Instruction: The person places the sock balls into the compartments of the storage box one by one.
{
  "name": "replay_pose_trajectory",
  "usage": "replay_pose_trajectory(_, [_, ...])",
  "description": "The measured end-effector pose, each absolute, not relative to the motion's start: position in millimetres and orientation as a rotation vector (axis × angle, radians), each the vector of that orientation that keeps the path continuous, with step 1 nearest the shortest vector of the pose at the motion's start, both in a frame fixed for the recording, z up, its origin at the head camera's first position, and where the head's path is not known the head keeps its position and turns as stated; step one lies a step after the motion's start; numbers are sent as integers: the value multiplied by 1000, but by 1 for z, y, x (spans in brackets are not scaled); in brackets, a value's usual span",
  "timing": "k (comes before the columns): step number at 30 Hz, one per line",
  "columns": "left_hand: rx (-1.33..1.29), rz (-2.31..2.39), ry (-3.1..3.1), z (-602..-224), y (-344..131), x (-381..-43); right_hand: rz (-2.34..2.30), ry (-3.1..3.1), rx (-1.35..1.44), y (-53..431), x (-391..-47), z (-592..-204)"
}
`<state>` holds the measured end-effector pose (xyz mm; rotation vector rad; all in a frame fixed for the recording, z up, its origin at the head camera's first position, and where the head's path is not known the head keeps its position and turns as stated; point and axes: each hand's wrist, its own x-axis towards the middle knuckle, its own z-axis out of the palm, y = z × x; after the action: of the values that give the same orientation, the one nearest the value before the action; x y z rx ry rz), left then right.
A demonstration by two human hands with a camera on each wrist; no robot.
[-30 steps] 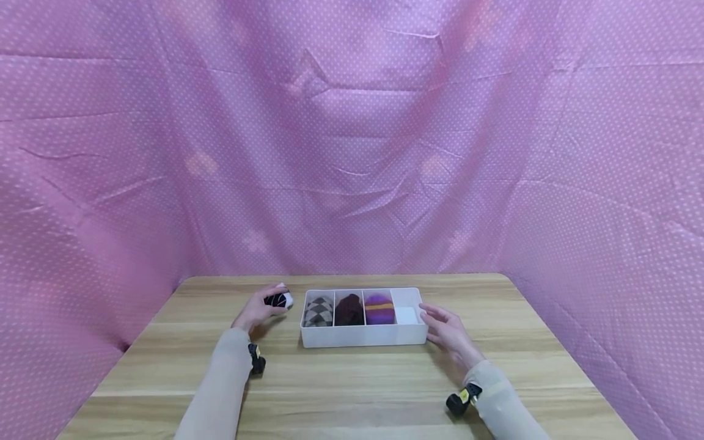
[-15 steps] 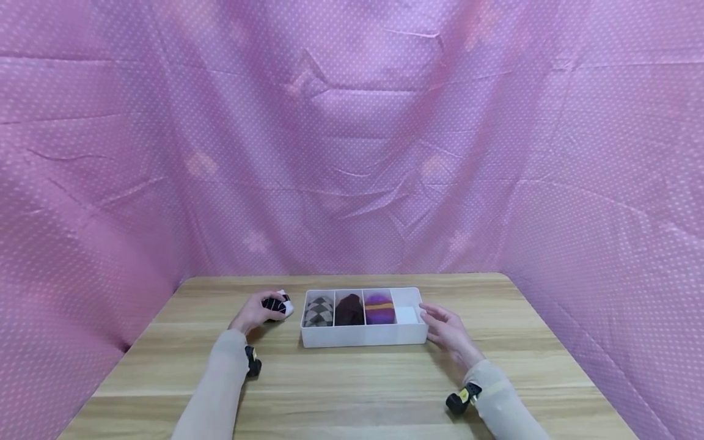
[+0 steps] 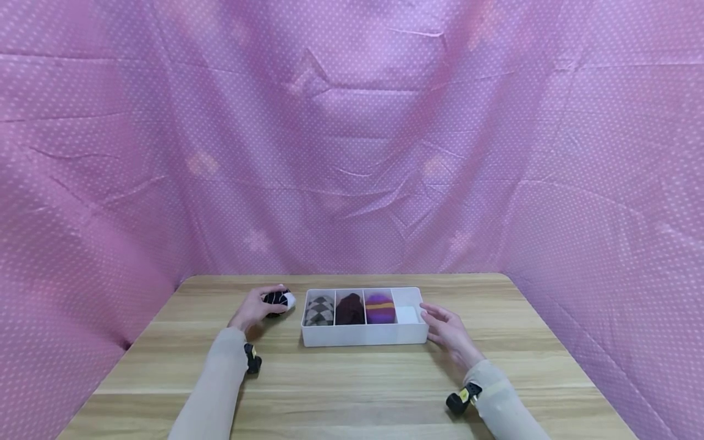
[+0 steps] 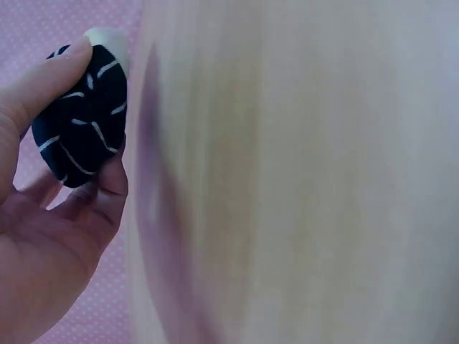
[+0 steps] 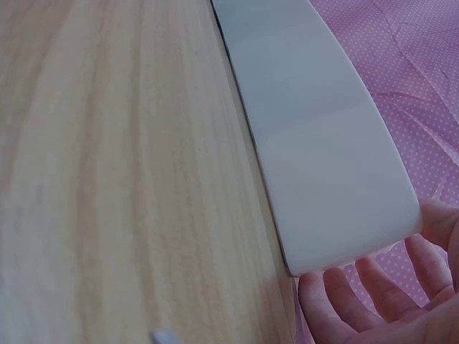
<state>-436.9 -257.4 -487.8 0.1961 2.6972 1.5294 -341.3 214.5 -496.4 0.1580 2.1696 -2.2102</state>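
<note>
My left hand [image 3: 255, 308] holds a rolled pair of socks [image 3: 277, 302], black with thin white lines and a white end, left of a white divided box [image 3: 365, 336]. In the left wrist view, the thumb lies over the top of the rolled socks [image 4: 82, 122] and the fingers bend beneath. At the box's right end rests my right hand [image 3: 448, 333]; the right wrist view has its fingertips along the end wall of the box [image 5: 344, 201] and the thumb at the rim.
From left to right the box holds a grey checked sock roll [image 3: 319, 311], a dark brown one [image 3: 349, 310] and a purple one with an orange stripe [image 3: 379, 308]. The rightmost compartment [image 3: 406, 299] has a white piece in it. Pink dotted cloth [image 3: 352, 153] hangs behind the wooden table [image 3: 352, 391].
The left hand tips the rolled socks toward me and back again, shifting slightly left. The right hand stays at the box's end.
</note>
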Motion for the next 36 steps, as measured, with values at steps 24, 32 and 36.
replay_pose_trajectory(24, [314,1735,2663,-453,-226,-432,-2225,2168,158,212,-345,-498])
replay_pose_trajectory(32, [383,1768,2620,-447,-217,-434,-2218,2182,169,213,-347,-498])
replay_pose_trajectory(36, [439,1829,2544,-443,-210,-436,-2215,2184,170,213,-348,-498])
